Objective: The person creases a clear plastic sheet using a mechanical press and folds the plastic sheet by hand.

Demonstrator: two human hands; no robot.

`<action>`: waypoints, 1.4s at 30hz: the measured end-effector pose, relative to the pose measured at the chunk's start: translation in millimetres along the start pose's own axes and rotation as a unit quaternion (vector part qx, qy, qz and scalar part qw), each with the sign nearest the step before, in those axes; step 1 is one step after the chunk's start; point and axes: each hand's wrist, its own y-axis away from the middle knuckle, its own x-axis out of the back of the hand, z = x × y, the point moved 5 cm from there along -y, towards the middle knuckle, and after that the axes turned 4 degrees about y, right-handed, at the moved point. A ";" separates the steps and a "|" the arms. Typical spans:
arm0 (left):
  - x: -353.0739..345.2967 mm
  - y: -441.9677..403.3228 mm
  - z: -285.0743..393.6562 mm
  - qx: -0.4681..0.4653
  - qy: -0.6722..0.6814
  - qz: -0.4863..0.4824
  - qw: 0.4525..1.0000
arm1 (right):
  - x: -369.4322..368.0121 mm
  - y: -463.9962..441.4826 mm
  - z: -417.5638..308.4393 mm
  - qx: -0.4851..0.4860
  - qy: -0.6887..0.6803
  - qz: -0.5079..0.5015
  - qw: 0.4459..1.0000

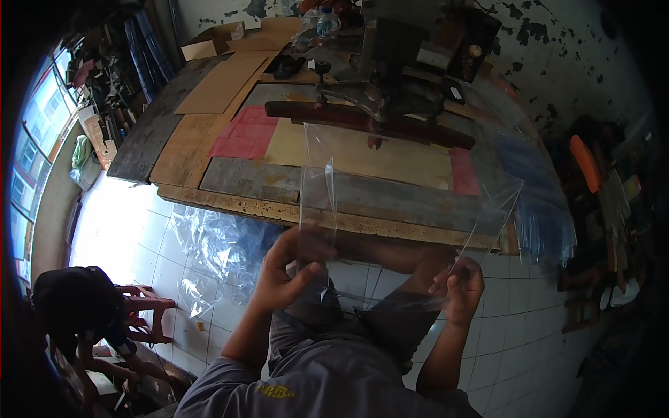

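A clear plastic sheet [390, 209] with creased, folded sides spans the space between my two hands, in front of the bench edge. My left hand [293, 268] is at its lower left side, fingers behind the plastic and thumb in front. Around the lower right corner, the fingers of my right hand [460, 285] are curled and closed on the sheet. Beyond it, a press with a dark red bar [376, 123] stands over a pale yellow board [362, 150] with pink pieces [245, 132] at its ends.
Stacked clear sheets [543, 209] hang over the bench's right side. Crumpled plastic [223, 244] lies on the tiled floor below the bench [230, 198]. Cardboard [219, 83] and a water bottle [326, 23] are at the back. Another person [77, 306] bends near a red stool [150, 313] at left.
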 end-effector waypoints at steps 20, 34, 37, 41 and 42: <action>-43.9 -108.9 82.6 -0.208 -0.320 -0.075 0.921 | 30.6 20.3 -13.9 0.108 0.172 0.022 0.979; -58.6 -66.0 132.1 -0.436 -0.419 0.000 0.797 | 32.0 8.2 19.6 0.100 0.165 0.142 0.971; -60.5 -62.8 134.8 -0.442 -0.430 -0.002 0.787 | 35.1 9.1 25.3 0.099 0.152 0.150 0.972; -63.3 -61.4 133.0 -0.454 -0.428 -0.004 0.782 | 48.4 12.9 32.7 0.079 0.187 0.176 0.963; -63.5 -61.2 131.5 -0.457 -0.423 -0.003 0.782 | 47.9 13.0 32.4 0.075 0.187 0.184 0.962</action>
